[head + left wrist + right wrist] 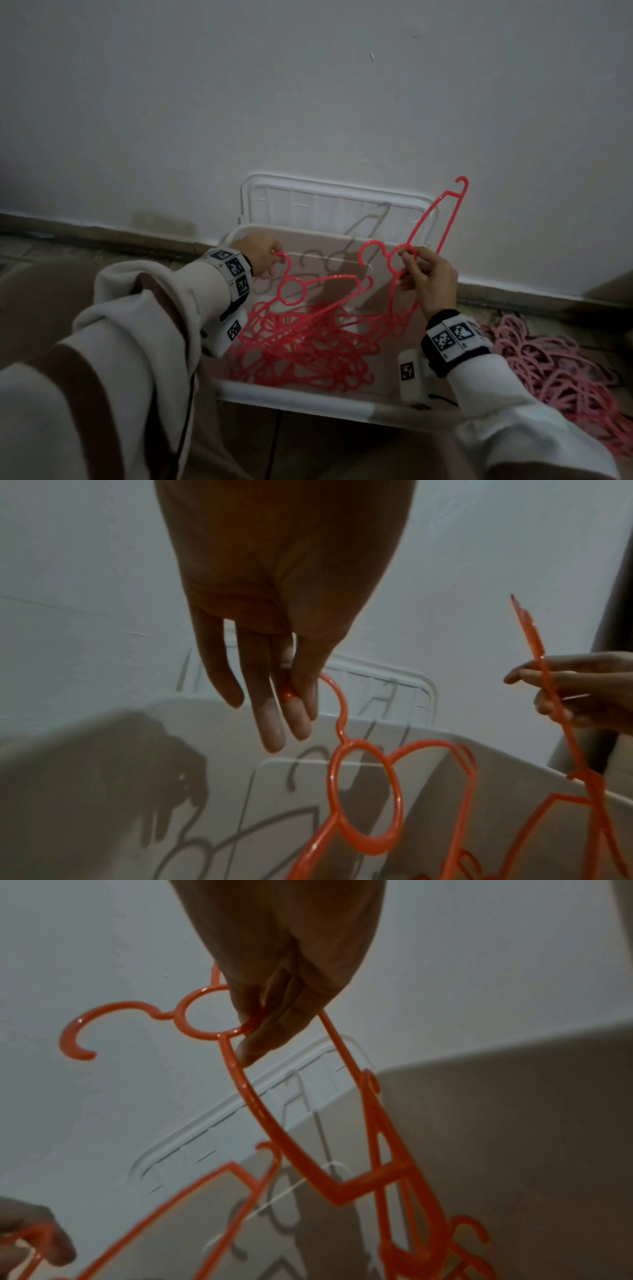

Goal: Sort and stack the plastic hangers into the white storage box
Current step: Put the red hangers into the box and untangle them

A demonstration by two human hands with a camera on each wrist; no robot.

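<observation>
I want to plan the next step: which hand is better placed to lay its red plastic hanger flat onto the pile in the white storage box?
Probably the left hand: its red plastic hanger hangs low over the pile in the white storage box; the right hand holds its hanger tilted high.

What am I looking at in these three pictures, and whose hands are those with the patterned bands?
No machine here: a person works with bare hands, wearing cameras. The wide picture comes from a head camera looking down; the other two come from wrist cameras looking along each hand. The patterned bands are marker tags strapped on the wrists.

The left hand pinches the hook of one red hanger. The right hand grips another red hanger at its ring, tilted up over the box. Below them the white storage box holds a tangle of red hangers, with its lid leaning on the wall behind. A pile of pink hangers lies on the floor to the right.
</observation>
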